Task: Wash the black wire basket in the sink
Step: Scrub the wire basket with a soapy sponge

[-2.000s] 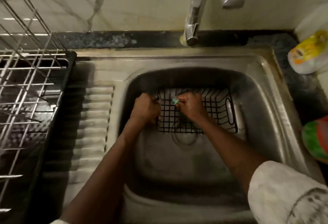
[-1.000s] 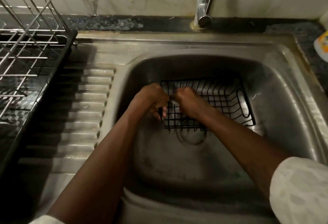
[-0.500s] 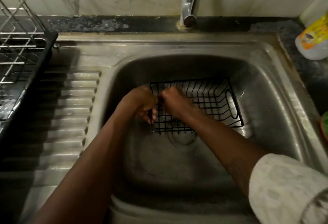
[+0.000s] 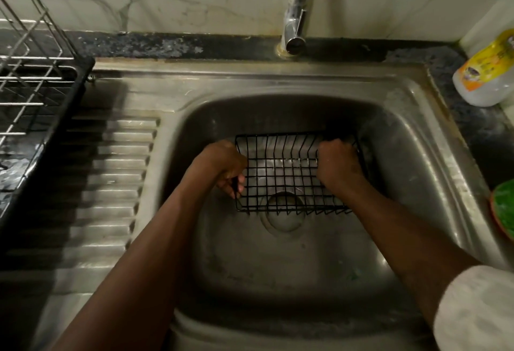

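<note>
The black wire basket point(image 4: 286, 175) lies in the steel sink point(image 4: 278, 83), above the drain point(image 4: 283, 213). My left hand point(image 4: 222, 164) grips the basket's left end, fingers curled round the wire. Inside the basket's right end, my right hand point(image 4: 336, 164) is balled into a fist pressed against the wires. What it holds is hidden under the fist; earlier a small green scrub pad showed in it. No water runs from the tap point(image 4: 296, 16).
A dish rack point(image 4: 30, 94) in a black tray stands left of the ribbed draining board point(image 4: 111, 172). A bottle with a yellow label point(image 4: 489, 72) lies on the counter at the back right. A green round thing point(image 4: 504, 206) sits at the right edge.
My right hand has slid from the basket's left part to its right end. My left hand keeps its hold on the left end. The basket has shifted slightly.
</note>
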The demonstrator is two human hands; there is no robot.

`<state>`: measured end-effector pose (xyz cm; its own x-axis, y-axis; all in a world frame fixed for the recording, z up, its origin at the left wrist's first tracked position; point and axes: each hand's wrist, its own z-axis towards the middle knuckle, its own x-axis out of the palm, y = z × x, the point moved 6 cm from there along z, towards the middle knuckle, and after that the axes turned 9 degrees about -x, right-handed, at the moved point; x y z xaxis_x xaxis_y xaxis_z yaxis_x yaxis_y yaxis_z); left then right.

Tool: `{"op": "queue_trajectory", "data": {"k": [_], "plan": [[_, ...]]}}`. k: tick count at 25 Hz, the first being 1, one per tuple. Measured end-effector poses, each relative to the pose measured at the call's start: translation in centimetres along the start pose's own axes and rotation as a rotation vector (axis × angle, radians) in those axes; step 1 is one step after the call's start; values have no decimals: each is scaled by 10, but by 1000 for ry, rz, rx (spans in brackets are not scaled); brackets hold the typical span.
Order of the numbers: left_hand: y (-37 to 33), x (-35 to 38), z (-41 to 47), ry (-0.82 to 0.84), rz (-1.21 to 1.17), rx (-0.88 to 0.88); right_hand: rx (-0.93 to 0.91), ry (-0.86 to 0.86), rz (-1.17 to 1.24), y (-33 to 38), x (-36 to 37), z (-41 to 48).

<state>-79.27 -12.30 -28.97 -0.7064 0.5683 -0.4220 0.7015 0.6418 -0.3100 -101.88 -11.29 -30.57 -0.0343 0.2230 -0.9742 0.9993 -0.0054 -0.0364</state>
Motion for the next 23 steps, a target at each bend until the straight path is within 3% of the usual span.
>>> {"op": "queue_trajectory", "data": {"k": [3,8,13,17,19,23], "plan": [[2,-6,6,-14,14,-30,47,-10,147,2,8,-1],[3,-7,9,-12,-28,-47,-528,91,362,89,2,-2],[2,-7,12,-20,-51,-34,-551,-51,176,101,0,39],[3,-9,12,-14,-2,-50,-866,192,484,119,15,-13],[2,-7,12,-8,-3,-32,-907,255,489,119,25,-12],[0,-4,12,-23,-34,6,-737,-70,289,112,17,37]]}}
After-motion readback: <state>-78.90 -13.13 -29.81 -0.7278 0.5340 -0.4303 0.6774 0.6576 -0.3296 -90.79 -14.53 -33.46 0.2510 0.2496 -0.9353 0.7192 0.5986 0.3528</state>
